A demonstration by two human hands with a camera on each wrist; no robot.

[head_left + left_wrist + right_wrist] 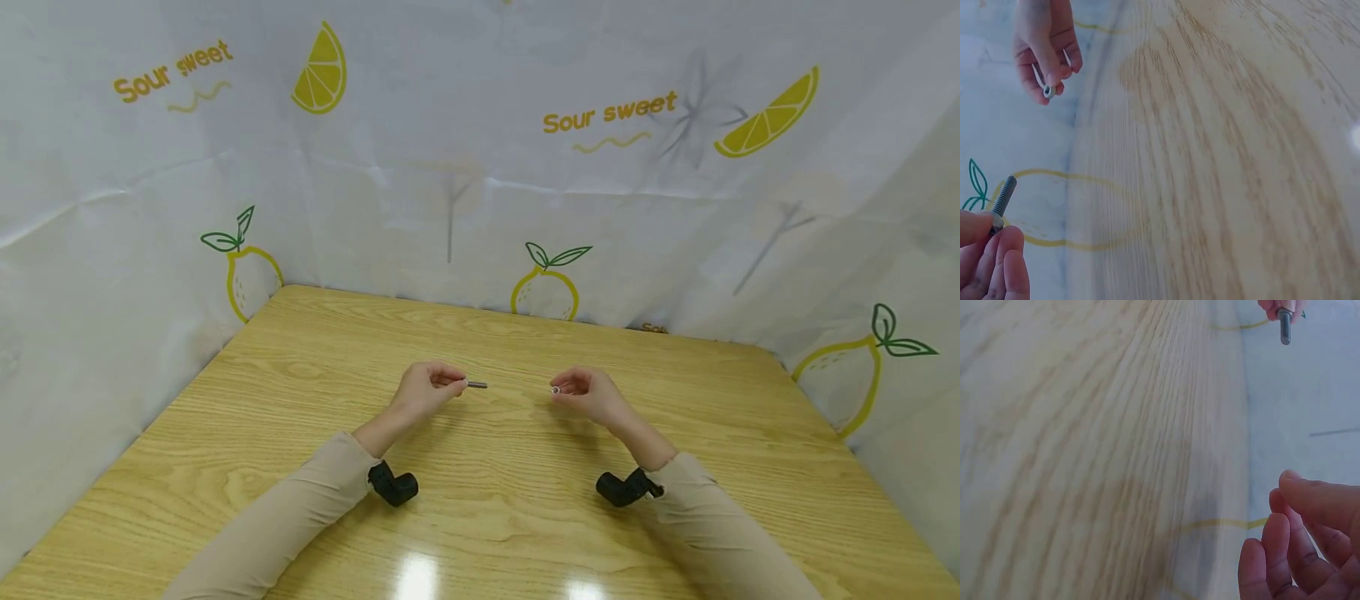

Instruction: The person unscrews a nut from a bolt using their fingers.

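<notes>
My left hand (423,392) pinches a silver bolt (477,384) at its head end, thumb against fingers. In the left wrist view the bolt's threaded shank (1005,195) sticks up out of the grip, and in the head view it points right. Across a gap, my right hand (594,397) pinches a small metal nut (555,390) at its fingertips, the hole showing. The left wrist view also shows this nut (1049,92) between thumb and fingers. From the right wrist, the fingers (1275,534) hide it. Bolt and nut are apart, both above the table.
A wood-grain table (480,500) spreads beneath both hands. White cloth (420,225) printed with lemons hangs behind it and along the sides. Black wrist cameras (395,485) sit at both cuffs, close above the tabletop.
</notes>
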